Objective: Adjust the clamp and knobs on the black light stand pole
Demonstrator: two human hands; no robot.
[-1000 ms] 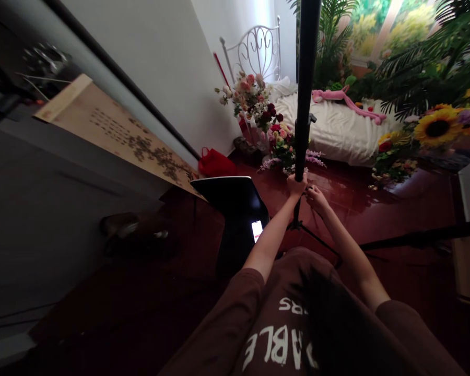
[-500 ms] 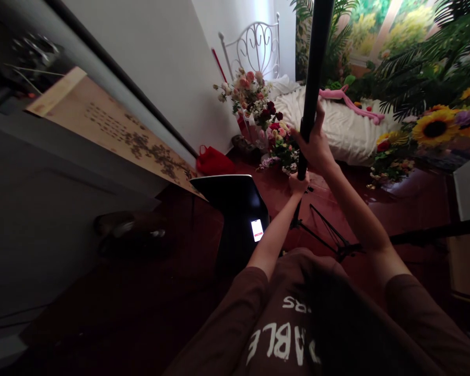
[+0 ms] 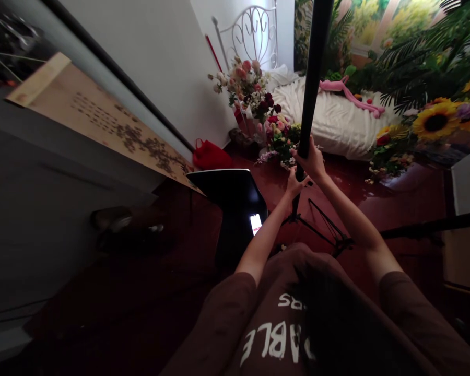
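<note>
A black tripod stand (image 3: 314,73) rises in front of me, its pole running up past the top edge of the head view. Low on the pole, my left hand (image 3: 295,185) is closed around it. Just above, my right hand (image 3: 312,162) is also wrapped about the pole, thumb on the near side. The two hands almost touch. Below them the stand's legs spread over the dark red floor (image 3: 354,196).
A black chair (image 3: 235,190) with a lit phone (image 3: 255,223) on it stands left of my hands. Flower bunches (image 3: 282,136), a white-draped bed (image 3: 337,128) and sunflowers (image 3: 434,124) lie beyond. A red bag (image 3: 211,155) sits by the wall; another black pole (image 3: 434,225) crosses at right.
My right hand has slid down the pole, closer to my left hand, and its fingers have closed in. The left hand stays low on the pole. My view has shifted slightly.
</note>
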